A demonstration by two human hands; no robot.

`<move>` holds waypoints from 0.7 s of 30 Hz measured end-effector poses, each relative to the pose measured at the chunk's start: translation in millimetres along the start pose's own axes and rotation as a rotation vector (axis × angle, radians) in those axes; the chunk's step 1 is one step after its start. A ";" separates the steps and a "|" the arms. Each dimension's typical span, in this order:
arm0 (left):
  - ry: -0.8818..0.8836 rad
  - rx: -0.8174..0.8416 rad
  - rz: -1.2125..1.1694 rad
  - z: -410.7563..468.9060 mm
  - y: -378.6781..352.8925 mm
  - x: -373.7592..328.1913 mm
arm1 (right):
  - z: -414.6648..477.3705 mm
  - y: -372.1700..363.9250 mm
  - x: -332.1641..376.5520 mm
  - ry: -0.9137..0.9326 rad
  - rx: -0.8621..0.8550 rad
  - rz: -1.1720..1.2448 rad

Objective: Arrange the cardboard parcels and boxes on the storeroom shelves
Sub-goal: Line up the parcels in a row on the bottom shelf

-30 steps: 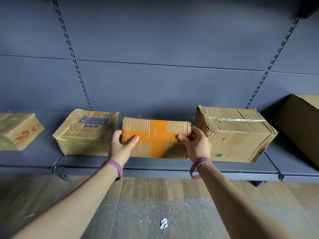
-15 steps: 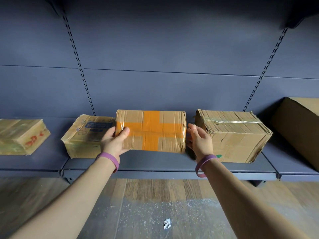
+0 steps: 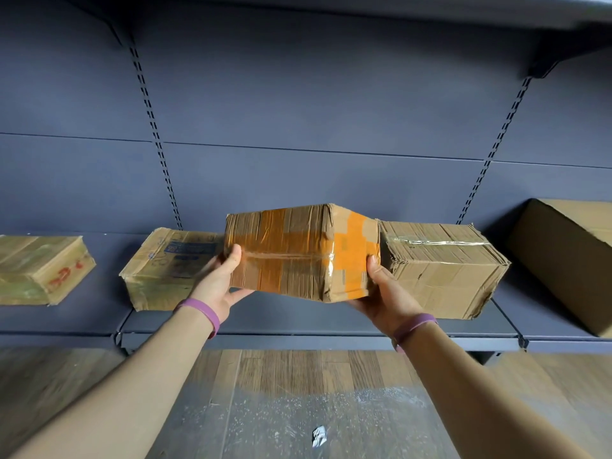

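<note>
Your left hand [image 3: 217, 286] and right hand [image 3: 385, 294] grip opposite ends of the orange-taped box [image 3: 291, 256], held corner-on at frame centre above the shelf [image 3: 298, 341], between a printed box [image 3: 165, 270] and a taped carton [image 3: 440, 270].

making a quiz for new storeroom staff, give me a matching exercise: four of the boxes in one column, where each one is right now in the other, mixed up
Boxes
1. orange-taped box
2. blue-printed box
3. red-marked box
4. clear-taped box

Places
a. far left on the shelf
b. on the shelf, just right of the held one
c. held up between left hand and right hand
d. on the shelf, just left of the held one

Pairs: 1-c, 2-d, 3-a, 4-b
</note>
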State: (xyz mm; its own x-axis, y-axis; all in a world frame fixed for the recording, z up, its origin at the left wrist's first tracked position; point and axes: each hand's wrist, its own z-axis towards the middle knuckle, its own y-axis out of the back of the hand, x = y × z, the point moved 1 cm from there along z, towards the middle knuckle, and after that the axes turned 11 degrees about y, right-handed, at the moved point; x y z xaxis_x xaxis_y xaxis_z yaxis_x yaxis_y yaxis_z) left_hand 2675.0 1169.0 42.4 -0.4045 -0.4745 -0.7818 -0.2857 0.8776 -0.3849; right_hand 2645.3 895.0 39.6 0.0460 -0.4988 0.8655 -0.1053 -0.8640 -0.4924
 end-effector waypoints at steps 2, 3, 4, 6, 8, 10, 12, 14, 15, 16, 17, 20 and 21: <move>0.030 0.004 -0.047 -0.8 -2.7 0.5 | 0.2 -3.3 0.9 0.031 -0.012 -0.026; 0.039 -0.002 -0.071 0.0 -3.8 1.4 | 1.1 -5.0 0.8 0.048 -0.023 -0.041; 0.033 -0.014 -0.083 0.8 -5.0 2.4 | 1.6 -6.9 0.8 0.067 -0.036 -0.055; 0.003 -0.026 -0.055 1.8 -6.8 5.1 | 2.3 -9.5 0.5 0.102 -0.057 -0.085; -0.016 0.009 0.018 -1.5 -11.1 6.9 | 3.4 -10.6 -0.5 0.120 -0.084 -0.098; 0.019 0.058 0.068 -8.2 -17.6 6.7 | 4.1 -11.0 -2.3 0.132 -0.117 -0.098; 0.054 0.117 0.109 -17.4 -26.0 6.7 | 4.6 -10.9 -4.8 0.141 -0.155 -0.087; 0.081 0.222 0.185 -26.8 -36.7 6.3 | 6.6 -10.6 -7.9 0.151 -0.204 -0.077; 0.093 0.282 0.222 -32.1 -42.8 7.0 | 8.4 -10.4 -9.6 0.162 -0.225 -0.077; 0.098 0.330 0.252 -35.7 -47.7 8.2 | 9.1 -11.9 -9.9 0.176 -0.244 -0.078; 0.091 0.355 0.279 -37.4 -52.3 10.2 | 9.6 -14.2 -9.9 0.193 -0.254 -0.081; -0.011 0.254 0.310 -38.4 -60.9 14.1 | 6.7 -28.4 -10.7 0.247 -0.217 -0.083; -0.051 0.200 0.273 -36.5 -59.5 13.8 | 4.8 -34.4 -10.2 0.256 -0.179 -0.097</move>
State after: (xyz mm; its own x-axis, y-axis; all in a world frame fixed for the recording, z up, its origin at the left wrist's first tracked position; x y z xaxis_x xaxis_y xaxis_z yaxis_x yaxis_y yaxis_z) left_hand 2654.7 1107.7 72.4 -0.3975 -0.2207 -0.8906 0.0049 0.9701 -0.2426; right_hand 2653.3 929.5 47.3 -0.1849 -0.3619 0.9137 -0.2863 -0.8696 -0.4024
